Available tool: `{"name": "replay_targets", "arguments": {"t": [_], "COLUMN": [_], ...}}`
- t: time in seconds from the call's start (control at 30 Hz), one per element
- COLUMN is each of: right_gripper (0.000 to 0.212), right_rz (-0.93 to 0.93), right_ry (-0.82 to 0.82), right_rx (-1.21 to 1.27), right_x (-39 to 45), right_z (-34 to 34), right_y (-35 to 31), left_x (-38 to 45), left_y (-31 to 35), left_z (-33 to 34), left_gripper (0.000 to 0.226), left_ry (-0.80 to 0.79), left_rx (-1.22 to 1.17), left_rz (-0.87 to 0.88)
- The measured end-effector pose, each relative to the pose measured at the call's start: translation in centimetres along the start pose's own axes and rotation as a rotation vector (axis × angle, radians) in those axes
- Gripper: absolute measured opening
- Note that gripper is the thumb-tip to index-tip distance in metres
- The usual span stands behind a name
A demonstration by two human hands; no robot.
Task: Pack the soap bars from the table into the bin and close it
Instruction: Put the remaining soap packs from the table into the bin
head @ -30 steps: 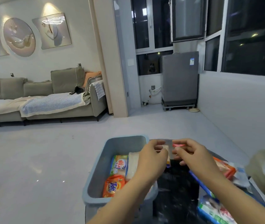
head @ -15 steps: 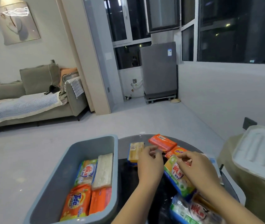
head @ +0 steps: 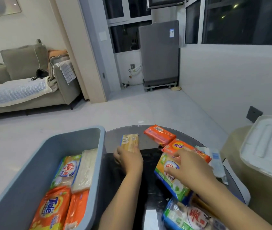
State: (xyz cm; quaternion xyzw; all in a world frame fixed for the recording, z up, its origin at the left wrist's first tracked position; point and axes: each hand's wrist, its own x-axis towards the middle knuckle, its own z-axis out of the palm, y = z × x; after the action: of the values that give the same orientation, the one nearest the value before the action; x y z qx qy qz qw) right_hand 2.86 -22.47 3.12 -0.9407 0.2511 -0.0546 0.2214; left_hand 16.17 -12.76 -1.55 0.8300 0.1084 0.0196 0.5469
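A grey-blue bin [head: 24,176] stands at the left edge of the round dark glass table [head: 115,140]; several wrapped soap bars lie inside, among them an orange Tide bar [head: 52,211] and a pale bar [head: 84,170]. My left hand [head: 128,159] grips the near end of a yellow soap bar [head: 130,141] on the table. My right hand [head: 190,168] rests with fingers curled on a green-and-orange soap pack [head: 168,176]. Two orange bars, one far [head: 159,134] and one nearer [head: 178,146], lie beyond it. Another green pack [head: 188,216] sits near the bottom edge.
The white bin lid [head: 266,146] rests on a beige seat [head: 261,193] to the right of the table. A grey washing machine [head: 158,52] stands by the far window, a sofa [head: 24,80] at the left, with bare floor between.
The view tilted down and right. Both hands left the bin side and came down on the table; my left closed on the yellow bar, my right settled on the green-and-orange pack.
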Motion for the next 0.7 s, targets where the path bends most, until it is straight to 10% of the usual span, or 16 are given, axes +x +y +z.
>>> {"name": "replay_targets", "arguments": {"t": [0.23,0.7], "right_gripper": [0.055,0.036], "right_rz": [0.008,0.09], "right_ry": [0.017,0.242], "right_rx": [0.183,0.633], "right_x": [1.1,0.9], "right_z": [0.8,0.0], "right_y": [0.4,1.2], "left_x": [2.4,-0.1], "left_y": [-0.9,-1.3], "left_z": [0.9,-0.1], "left_gripper": [0.076,0.04], "left_ry": [0.068,-0.142], "left_rx": [0.014,-0.344], "left_rz": [-0.118,-0.218]}}
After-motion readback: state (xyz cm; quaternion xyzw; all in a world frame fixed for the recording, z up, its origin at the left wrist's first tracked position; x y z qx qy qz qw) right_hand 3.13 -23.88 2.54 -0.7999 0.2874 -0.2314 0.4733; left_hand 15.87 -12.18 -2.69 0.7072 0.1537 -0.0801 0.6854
